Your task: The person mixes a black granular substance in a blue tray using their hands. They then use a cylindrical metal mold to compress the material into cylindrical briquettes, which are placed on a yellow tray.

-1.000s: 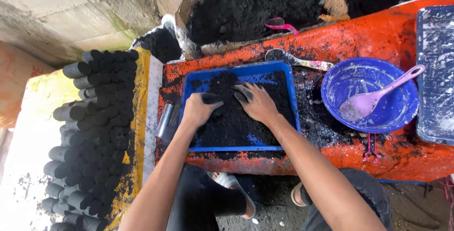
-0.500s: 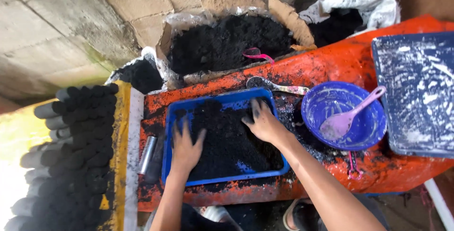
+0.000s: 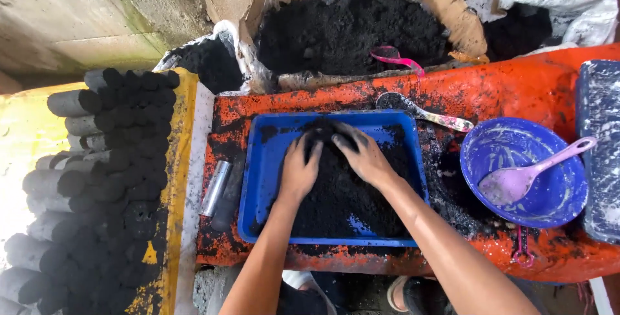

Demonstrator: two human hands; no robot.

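Observation:
A blue rectangular tray (image 3: pixel 261 179) lies on an orange work surface (image 3: pixel 504 89) and holds a heap of black powder (image 3: pixel 342 199). My left hand (image 3: pixel 298 170) and my right hand (image 3: pixel 365 157) press side by side into the far part of the heap, fingers curled into the black stuff and smeared with it. A metal tube (image 3: pixel 214 188) lies just left of the tray.
A blue bowl (image 3: pixel 536 199) with a lilac spoon (image 3: pixel 523 176) stands to the right, a dirty spoon (image 3: pixel 420 111) behind the tray. A lined box of black powder (image 3: pixel 342 31) with a pink scoop (image 3: pixel 397 58) sits at the back. Stacked black cylinders (image 3: pixel 97 179) fill the left.
My hands were spread apart in the tray half a second ago; now they have come together at the far middle of the heap. The camera has shifted slightly.

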